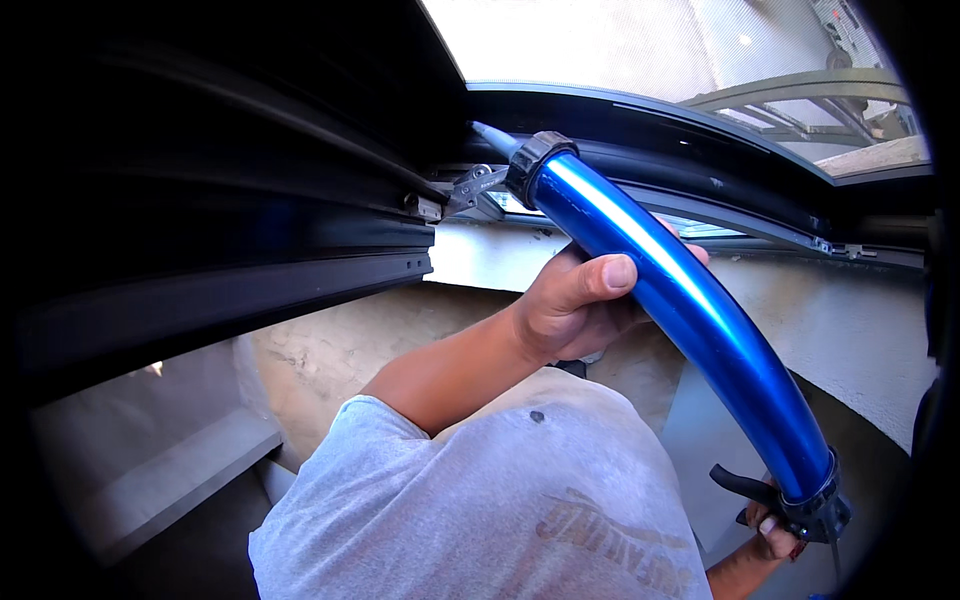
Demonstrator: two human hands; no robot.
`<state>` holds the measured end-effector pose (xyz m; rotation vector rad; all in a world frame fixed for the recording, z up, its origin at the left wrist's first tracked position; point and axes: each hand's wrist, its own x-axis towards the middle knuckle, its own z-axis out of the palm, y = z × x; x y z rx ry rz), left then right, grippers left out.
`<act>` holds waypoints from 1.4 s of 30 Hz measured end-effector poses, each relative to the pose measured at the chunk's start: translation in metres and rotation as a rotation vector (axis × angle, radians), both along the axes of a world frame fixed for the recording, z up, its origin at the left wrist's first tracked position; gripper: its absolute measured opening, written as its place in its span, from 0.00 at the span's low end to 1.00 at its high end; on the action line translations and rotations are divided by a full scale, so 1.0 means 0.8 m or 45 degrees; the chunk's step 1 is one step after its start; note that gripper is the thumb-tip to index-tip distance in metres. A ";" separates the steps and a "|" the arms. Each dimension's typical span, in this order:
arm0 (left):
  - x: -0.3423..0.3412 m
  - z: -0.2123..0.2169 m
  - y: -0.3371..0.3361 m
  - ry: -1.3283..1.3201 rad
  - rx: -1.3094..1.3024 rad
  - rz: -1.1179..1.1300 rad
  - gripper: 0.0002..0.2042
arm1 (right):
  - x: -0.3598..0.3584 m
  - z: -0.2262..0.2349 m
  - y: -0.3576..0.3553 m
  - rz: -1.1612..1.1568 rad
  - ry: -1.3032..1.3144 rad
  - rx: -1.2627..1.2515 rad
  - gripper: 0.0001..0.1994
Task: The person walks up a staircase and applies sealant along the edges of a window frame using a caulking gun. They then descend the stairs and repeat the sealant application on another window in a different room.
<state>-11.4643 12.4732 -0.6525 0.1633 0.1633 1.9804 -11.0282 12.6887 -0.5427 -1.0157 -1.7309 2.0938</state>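
A long blue caulking gun (690, 310) with black end caps slants from upper middle to lower right, its barrel bowed by the lens. My left hand (590, 295) is wrapped round the barrel from below, thumb on the near side. Down at the black handle end, my right hand (775, 535) grips by the trigger; part of it is hidden behind the handle. The pale nozzle (492, 137) reaches into the dark corner where the window frame (650, 130) meets the black sash. Whether its tip touches the frame cannot be made out.
A black open sash (250, 270) fills the left side. Close to the nozzle is a metal hinge arm (473, 188); another metal fitting (840, 248) sits on the frame at right. Mesh screen (600, 40) covers the opening above. A pale wall ledge (820, 310) runs below the frame.
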 end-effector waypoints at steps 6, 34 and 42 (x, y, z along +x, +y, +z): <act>-0.006 -0.010 -0.017 0.055 -0.145 0.094 0.34 | -0.118 0.010 -0.036 -0.050 -0.007 -0.005 0.36; -0.040 0.019 -0.012 0.065 -0.328 0.301 0.38 | -0.188 0.046 0.040 0.510 0.220 -0.563 0.21; -0.027 0.026 -0.014 0.064 -0.348 0.284 0.41 | -0.192 0.066 0.012 0.293 0.171 -0.472 0.19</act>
